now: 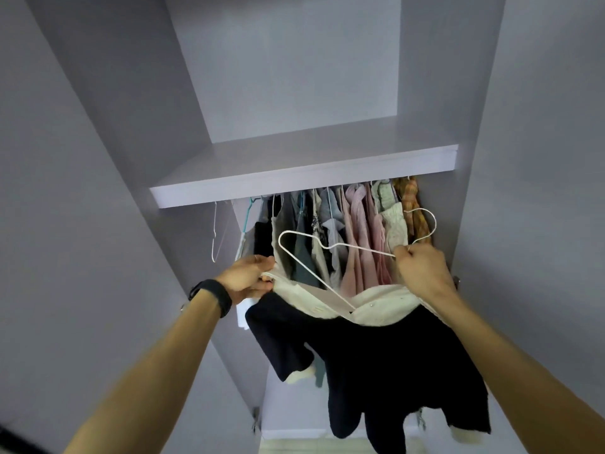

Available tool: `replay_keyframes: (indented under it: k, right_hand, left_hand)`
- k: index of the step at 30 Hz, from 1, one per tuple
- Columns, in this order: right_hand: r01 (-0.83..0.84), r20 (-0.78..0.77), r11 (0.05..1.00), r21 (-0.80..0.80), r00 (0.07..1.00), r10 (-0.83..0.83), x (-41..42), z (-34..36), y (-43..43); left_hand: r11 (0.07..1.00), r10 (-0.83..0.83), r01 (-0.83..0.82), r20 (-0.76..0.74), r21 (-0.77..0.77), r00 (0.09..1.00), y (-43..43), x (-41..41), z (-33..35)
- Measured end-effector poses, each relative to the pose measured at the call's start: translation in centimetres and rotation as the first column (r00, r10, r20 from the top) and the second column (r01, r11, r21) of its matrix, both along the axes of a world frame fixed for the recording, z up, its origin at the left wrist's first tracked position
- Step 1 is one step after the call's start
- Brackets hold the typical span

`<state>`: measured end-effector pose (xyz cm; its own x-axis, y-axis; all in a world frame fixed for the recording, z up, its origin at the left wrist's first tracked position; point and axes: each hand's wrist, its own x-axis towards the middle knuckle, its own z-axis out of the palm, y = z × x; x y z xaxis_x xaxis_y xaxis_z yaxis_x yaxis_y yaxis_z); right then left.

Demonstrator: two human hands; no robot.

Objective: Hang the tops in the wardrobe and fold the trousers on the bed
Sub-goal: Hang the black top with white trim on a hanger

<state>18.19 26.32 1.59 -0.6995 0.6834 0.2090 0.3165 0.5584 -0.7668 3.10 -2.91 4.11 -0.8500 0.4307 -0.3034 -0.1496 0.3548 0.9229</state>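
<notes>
White spare hanger: hangs bare at the far left, just under the shelf; well apart from your hands.
Left hand: your fingers are curled round the cream neck edge of the top and pinch the cloth. Judged purpose: to hold the neck open and taut so the wire can slide in.
Hanger: white wire, tilted. Its left shoulder stands high and free, and one arm runs down into the neck opening. The hook points up and right and is not yet on a rail.
Top: black with cream trim, slung between your two hands in front of the wardrobe, sleeves dangling. It is only partly on the hanger and not yet hung.
Hung clothes: a packed row under the shelf, behind the hanger. You will likely need to part them to find a gap.
Right hand: your fingers are closed tight, pinching the wire at the base of the hook to steer it. Whether they also catch cloth cannot be told.
Trousers, bed: not in view.
</notes>
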Motion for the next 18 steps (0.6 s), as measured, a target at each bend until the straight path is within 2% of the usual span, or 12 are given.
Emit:
replay_keyframes:
  k: [2, 5, 9, 11, 13, 16, 17, 18]
  right_hand:
    - [-0.030, 0.082, 0.999, 0.025, 0.996, 0.028, -0.4, -0.5, -0.2]
    - [-0.056, 0.190, 0.998, 0.032, 0.981, 0.049, -0.7, -2.6, -0.7]
    - [0.029, 0.101, 0.999, 0.013, 0.994, -0.031, -0.7, -3.1, -0.9]
    - [0.014, 0.063, 0.999, 0.052, 0.998, -0.017, -0.6, -2.4, -1.1]
    - [-0.068, 0.079, 0.987, 0.148, 0.995, 0.056, -0.3, -1.7, -1.4]
    - [-0.168, 0.284, 0.877, 0.451, 0.958, 0.038, -0.2, -1.2, -2.2]
    - [-0.187, 0.330, 0.836, 0.516, 0.944, 0.008, -0.3, -0.9, -2.5]
    - [-0.194, 0.343, 0.817, 0.543, 0.939, -0.005, -0.3, -0.9, -2.7]
  left_hand:
    - [1.000, 0.029, -0.029, 0.040, -0.007, 0.999, 0.0, 0.5, -1.4]
    - [0.995, 0.008, -0.012, -0.034, -0.098, 0.999, -0.3, 1.0, -3.7]
    - [0.995, 0.017, -0.024, -0.075, -0.094, 0.997, -1.9, 0.8, -5.4]
    - [0.990, 0.003, -0.014, -0.077, -0.138, 0.997, -2.8, 0.8, -6.6]
    - [0.985, 0.040, -0.052, -0.076, -0.164, 0.996, -2.9, 1.3, -7.9]
    - [0.972, 0.235, -0.236, -0.051, -0.015, 0.971, -2.6, 1.5, -8.9]
    - [0.962, 0.275, -0.274, -0.092, 0.020, 0.957, -2.7, 1.3, -8.8]
    - [0.962, 0.270, -0.274, -0.194, 0.004, 0.943, -2.9, 1.0, -8.6]
